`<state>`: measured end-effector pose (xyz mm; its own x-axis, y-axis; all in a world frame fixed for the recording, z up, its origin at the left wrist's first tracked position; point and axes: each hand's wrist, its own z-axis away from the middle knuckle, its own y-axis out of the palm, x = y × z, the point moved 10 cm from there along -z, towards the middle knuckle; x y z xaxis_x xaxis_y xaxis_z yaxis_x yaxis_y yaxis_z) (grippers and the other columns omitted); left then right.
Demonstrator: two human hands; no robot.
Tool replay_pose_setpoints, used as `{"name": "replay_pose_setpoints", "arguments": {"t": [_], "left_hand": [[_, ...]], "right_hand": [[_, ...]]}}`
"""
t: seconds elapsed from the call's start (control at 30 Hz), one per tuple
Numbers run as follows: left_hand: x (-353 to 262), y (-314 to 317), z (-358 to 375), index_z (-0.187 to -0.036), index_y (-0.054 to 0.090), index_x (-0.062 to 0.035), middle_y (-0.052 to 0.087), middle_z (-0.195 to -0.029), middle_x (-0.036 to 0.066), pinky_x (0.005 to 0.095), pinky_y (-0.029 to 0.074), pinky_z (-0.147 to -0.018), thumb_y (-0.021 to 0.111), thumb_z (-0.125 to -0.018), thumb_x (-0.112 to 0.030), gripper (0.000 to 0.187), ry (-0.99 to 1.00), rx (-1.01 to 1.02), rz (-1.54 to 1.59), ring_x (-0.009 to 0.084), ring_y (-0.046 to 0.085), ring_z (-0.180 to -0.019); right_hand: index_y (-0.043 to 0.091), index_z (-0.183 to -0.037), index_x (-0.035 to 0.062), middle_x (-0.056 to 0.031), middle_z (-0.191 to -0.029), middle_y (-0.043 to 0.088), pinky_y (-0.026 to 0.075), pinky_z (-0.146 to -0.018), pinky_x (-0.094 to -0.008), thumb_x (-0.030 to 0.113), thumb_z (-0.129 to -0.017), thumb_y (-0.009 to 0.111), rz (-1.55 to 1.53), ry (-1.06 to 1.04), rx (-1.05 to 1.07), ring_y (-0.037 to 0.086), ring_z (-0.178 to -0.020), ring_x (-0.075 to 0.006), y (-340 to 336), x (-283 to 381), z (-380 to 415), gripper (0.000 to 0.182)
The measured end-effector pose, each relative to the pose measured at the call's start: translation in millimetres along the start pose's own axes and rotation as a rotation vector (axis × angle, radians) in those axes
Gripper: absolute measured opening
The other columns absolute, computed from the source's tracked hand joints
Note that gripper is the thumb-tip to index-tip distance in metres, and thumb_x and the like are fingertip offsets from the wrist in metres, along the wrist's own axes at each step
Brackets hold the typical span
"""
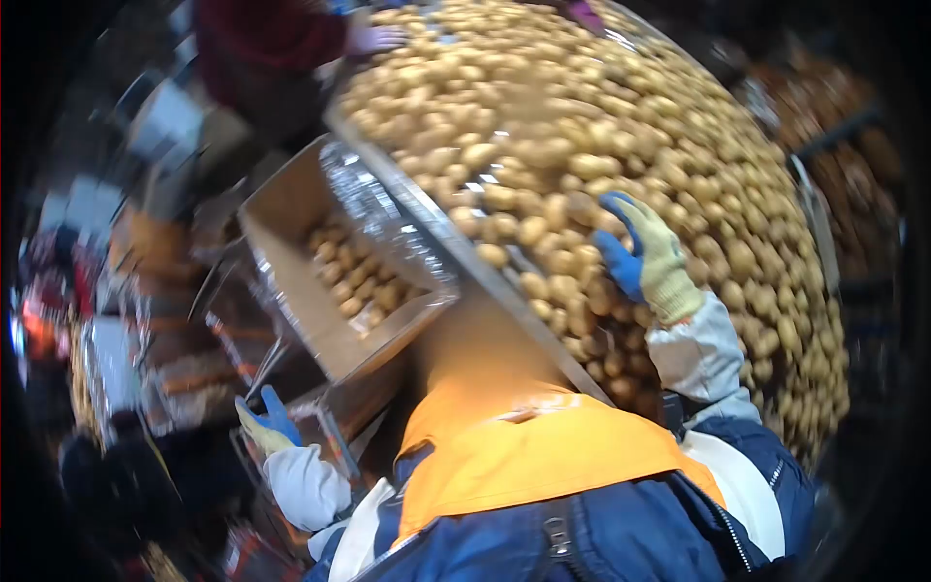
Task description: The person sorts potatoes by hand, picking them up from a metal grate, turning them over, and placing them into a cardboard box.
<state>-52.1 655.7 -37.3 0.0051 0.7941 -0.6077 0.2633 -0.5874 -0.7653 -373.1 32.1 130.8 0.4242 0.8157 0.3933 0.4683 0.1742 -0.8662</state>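
My right hand, in a yellow and blue glove, is over the large heap of potatoes, its fingers spread and curved with nothing between them. My left hand, in the same kind of glove, is low at the left with thumb and fingers apart, near the lower corner of a cardboard box. Inside that box lie several potatoes, and clear plastic covers its side toward the heap. Whether the left hand touches anything beside it is hard to tell.
A metal edge runs between the box and the heap. Another person's sleeve and hand are at the upper left of the heap. Filled brown bags lie at the right. Blurred boxes stand at the left.
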Motion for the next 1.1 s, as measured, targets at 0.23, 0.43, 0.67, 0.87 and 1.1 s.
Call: {"name": "replay_pose_setpoints", "arguments": {"t": [0.23, 0.43, 0.67, 0.87, 1.1], "left_hand": [[-404, 121, 188, -0.15, 0.049, -0.0061, 0.052, -0.147, 0.025, 0.049, 0.037, -0.117, 0.085, -0.085, -0.022, 0.076, 1.134, 0.794, 0.417, 0.0392, 0.048, -0.14], [-482, 128, 383, -0.153, 0.05, -0.0274, 0.033, -0.16, 0.027, 0.0751, 0.025, -0.113, 0.082, -0.075, -0.039, 0.085, 1.817, 1.183, 0.114, 0.0519, 0.032, -0.148], [-524, 156, 364, -0.149, 0.054, -0.0208, 0.048, -0.15, 0.019, 0.0612, 0.039, -0.106, 0.086, -0.067, -0.047, 0.092, 1.843, 1.109, 0.423, 0.0433, 0.044, -0.141], [-526, 186, 331, -0.146, 0.057, -0.0214, 0.054, -0.147, 0.015, 0.0581, 0.045, -0.105, 0.086, -0.066, -0.042, 0.087, 1.934, 1.088, 0.386, 0.0438, 0.05, -0.137], [-563, 201, 298, -0.141, 0.059, -0.0178, 0.06, -0.136, 0.016, 0.0523, 0.053, -0.098, 0.083, -0.072, -0.017, 0.073, 1.813, 1.168, 0.478, 0.045, 0.059, -0.121]], "right_hand": [[0.056, -0.146, 0.0122, -0.0247, -0.148, 0.052, 0.037, -0.114, -0.0603, 0.041, -0.081, 0.081, 0.298, 0.144, 0.123, 0.05, -0.134, -0.046, -63, -3, 137, 0.075], [0.056, -0.146, 0.0258, -0.0209, -0.156, 0.042, 0.017, -0.116, -0.0753, 0.057, -0.09, 0.065, 0.293, 0.179, 0.417, 0.034, -0.146, -0.0511, 18, 12, 210, 0.065], [0.06, -0.142, 0.0207, -0.0124, -0.146, 0.053, 0.035, -0.111, -0.0619, 0.056, -0.084, 0.072, 0.196, 0.144, 0.162, 0.049, -0.127, -0.0403, 2, -4, 166, 0.068], [0.067, -0.127, 0.0276, 0.001, -0.127, 0.066, 0.048, -0.094, -0.0525, 0.022, -0.087, 0.061, 0.276, -0.05, 0.267, 0.062, -0.106, -0.0264, -6, -11, 132, 0.041], [0.069, -0.113, 0.0256, -0.0081, -0.134, 0.06, 0.049, -0.092, -0.0509, 0.026, -0.079, 0.067, 0.617, -0.366, 0.173, 0.061, -0.109, -0.0288, -14, -64, 32, 0.034]]}}
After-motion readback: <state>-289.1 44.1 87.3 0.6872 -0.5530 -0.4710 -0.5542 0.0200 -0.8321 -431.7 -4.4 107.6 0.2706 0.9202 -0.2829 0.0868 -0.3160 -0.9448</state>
